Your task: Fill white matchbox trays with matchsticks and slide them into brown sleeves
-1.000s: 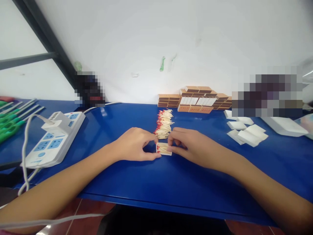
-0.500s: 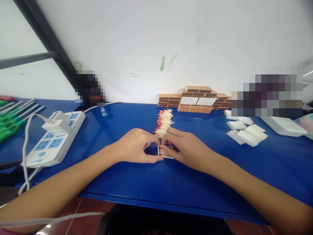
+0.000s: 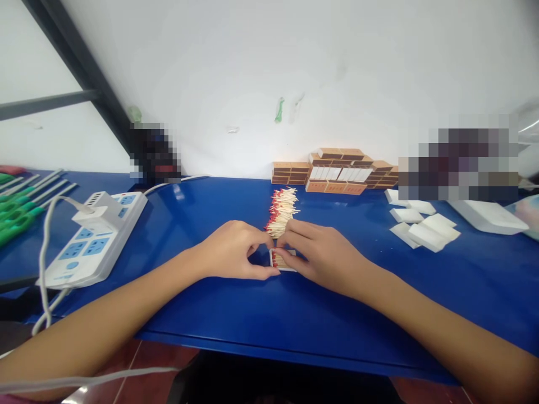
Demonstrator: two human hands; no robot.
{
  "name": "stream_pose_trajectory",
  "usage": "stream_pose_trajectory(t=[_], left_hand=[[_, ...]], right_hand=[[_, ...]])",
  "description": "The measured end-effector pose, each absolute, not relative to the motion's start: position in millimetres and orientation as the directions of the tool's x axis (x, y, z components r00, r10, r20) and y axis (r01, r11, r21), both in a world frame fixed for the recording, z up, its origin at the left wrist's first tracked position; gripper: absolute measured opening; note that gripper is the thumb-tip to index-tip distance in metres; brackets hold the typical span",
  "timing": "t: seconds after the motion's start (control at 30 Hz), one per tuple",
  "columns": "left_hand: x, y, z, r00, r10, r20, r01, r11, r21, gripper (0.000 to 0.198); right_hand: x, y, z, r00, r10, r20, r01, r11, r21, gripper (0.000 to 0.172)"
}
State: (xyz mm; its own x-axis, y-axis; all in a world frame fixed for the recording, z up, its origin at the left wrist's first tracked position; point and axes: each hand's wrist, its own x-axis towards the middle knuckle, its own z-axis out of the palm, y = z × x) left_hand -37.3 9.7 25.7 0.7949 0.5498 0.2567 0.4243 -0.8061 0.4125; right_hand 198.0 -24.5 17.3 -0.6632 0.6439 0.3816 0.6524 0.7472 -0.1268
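Note:
A small white matchbox tray (image 3: 288, 268) lies on the blue table, with red-tipped matches (image 3: 278, 259) inside it. My left hand (image 3: 236, 251) curves around the tray's left end, thumb at the near side and fingers at the far side, closed on it. Over the tray bends my right hand (image 3: 322, 252), its thumb and fingertips drawn together on the matches at the upper edge; it partly hides the tray's right part. Just beyond both hands is a loose pile of matches (image 3: 283, 213), red heads to the left.
Brown matchboxes (image 3: 334, 186) are stacked against the wall. Several white trays or sleeves (image 3: 429, 235) lie to the right, by a larger white box (image 3: 490, 217). On the left are a power strip (image 3: 99, 247) with a white cable and green-handled tools (image 3: 21, 210). The blue table (image 3: 252, 314) has its edge near me.
The tray and my right fingertips have shifted very slightly left, and a bit more of the matches in the tray shows. My left hand holds nearly the same pose.

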Motion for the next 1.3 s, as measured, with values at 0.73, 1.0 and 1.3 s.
stream_pose_trajectory(t=[0.73, 1.0, 1.3], left_hand=[[-39, 8, 34, 0.826, 0.529, 0.198, 0.451, -0.829, 0.331, 0.027], [-40, 11, 31, 0.820, 0.537, 0.198, 0.465, -0.827, 0.316, 0.028], [-41, 12, 29, 0.814, 0.542, 0.208, 0.465, -0.824, 0.324, 0.030]], right_hand=[[195, -3, 11, -0.570, 0.782, 0.252, 0.755, 0.619, -0.215, 0.008], [207, -2, 16, -0.550, 0.816, 0.180, 0.767, 0.578, -0.278, 0.014], [213, -3, 18, -0.562, 0.819, 0.112, 0.769, 0.568, -0.294, 0.012]])
